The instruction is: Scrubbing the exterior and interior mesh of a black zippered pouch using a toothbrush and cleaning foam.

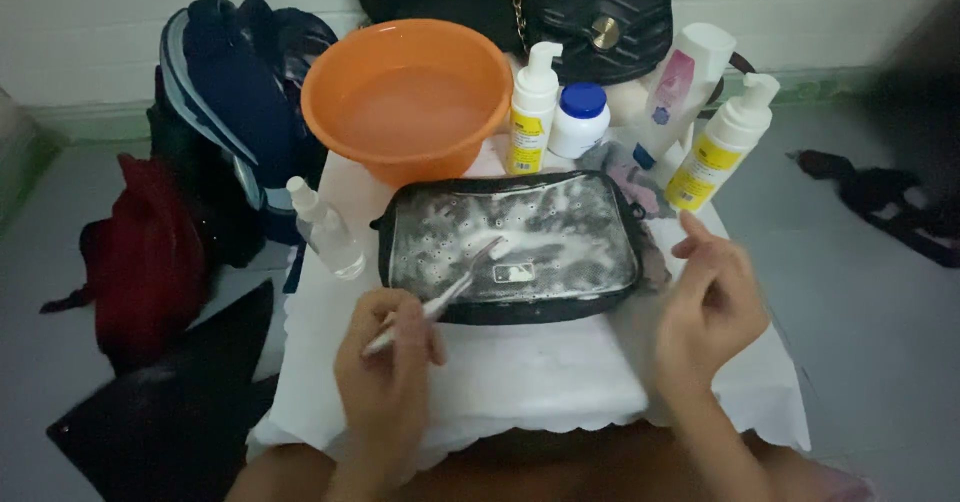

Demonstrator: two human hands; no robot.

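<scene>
Foam-white lather coats the clear plastic pouch (512, 245), a flat zip bag with black trim that lies in the middle of a small table draped in white cloth (520, 382). Only the head camera shows this moment, looking straight down.

The left hand (388, 362) is clamped around the handle of a pale toothbrush (440, 300): fingers curl over it and the thumb presses from the side, so the grip is tight with no gap visible. The brush slants up and to the right from the fist, and its head rests on the soapy face of the pouch, near the centre.

The right hand (712, 297) holds nothing. It hangs just past the pouch's right edge, fingers loosely bent and apart, the index finger raised; whether it brushes the pouch's corner cannot be told because of blur.

Behind the pouch stands an orange basin (408, 97) with water in it. To its right are a yellow-labelled pump bottle (532, 112), a white jar with a blue lid (580, 120), a tilted white bottle (682, 92) and a second pump bottle (722, 147). A small clear spray bottle (325, 230) leans at the table's left edge, near the pouch. A dark backpack (235, 102) sits left of the table.
</scene>
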